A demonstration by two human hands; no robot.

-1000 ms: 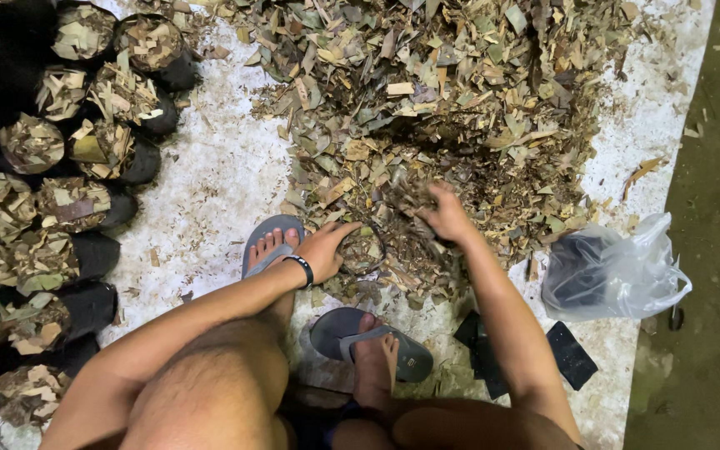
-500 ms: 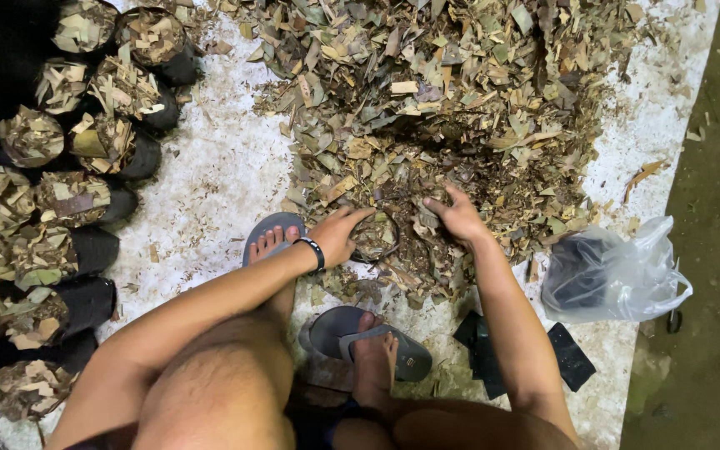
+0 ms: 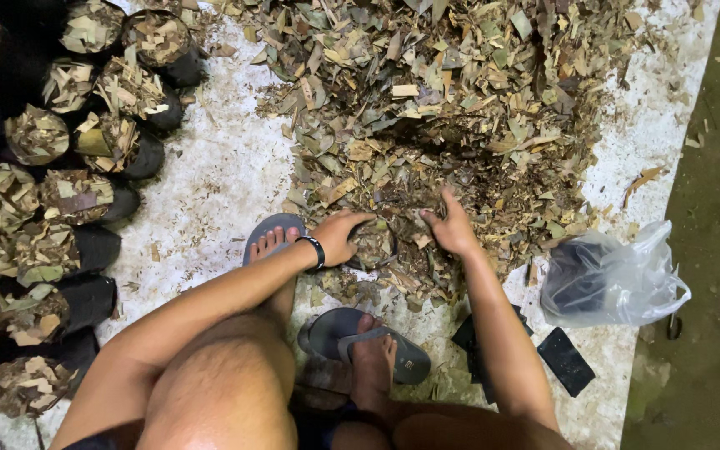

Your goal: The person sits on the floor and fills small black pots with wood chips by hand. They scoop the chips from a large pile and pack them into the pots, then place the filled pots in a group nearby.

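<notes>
A big heap of dry shredded leaves (image 3: 452,100) covers the white sheet (image 3: 218,175) in front of me. Between my hands stands a small black grow bag (image 3: 374,243), its mouth full of leaf bits. My left hand (image 3: 339,236), with a black band on the wrist, grips the bag's left rim. My right hand (image 3: 452,227) rests on the leaves at the bag's right side, fingers together and pressed into the pile. My feet in grey sandals (image 3: 368,342) are just below the bag.
Several filled black bags (image 3: 85,200) stand in rows along the left. A clear plastic bag holding dark flat bags (image 3: 610,275) lies at the right, with loose black bags (image 3: 564,360) beside it. Dark ground (image 3: 710,250) runs along the right edge.
Both hands have drawn closer to the small bag; the left hand now grips its rim and the right hand has pulled leaves toward it.
</notes>
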